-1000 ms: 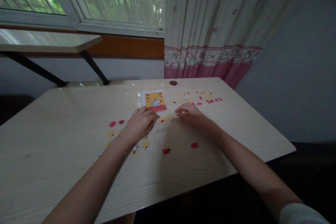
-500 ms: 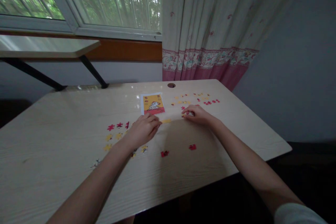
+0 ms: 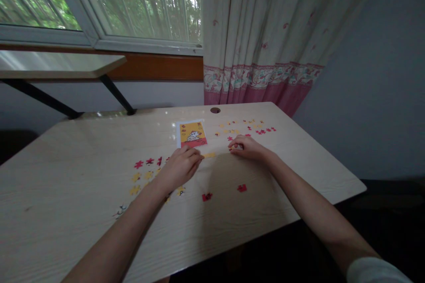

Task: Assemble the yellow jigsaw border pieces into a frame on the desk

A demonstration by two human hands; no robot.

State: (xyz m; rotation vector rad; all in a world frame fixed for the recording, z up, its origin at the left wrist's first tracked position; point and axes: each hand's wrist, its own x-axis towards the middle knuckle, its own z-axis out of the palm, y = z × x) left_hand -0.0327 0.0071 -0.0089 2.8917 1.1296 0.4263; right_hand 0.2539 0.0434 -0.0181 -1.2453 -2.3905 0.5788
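Note:
My left hand is closed, its thumb and fingertips pressed together at the left end of a short yellow strip of puzzle pieces on the table. My right hand pinches a small puzzle piece, yellow with a dark mark and partly hidden by the fingers. Just behind the left hand lies a picture card of a white animal on yellow and red. Two red puzzle pieces, one on the left and one on the right, lie apart nearer the front edge.
Several red and yellow pieces lie in rows on the left, partly covered by my left forearm. More loose pieces are spread at the back right. The wooden table has a cable hole; a raised shelf stands back left, near the curtain.
My right hand has drawn its fingers closer together around the puzzle piece. My left hand keeps its place by the yellow strip. The camera view has shifted slightly.

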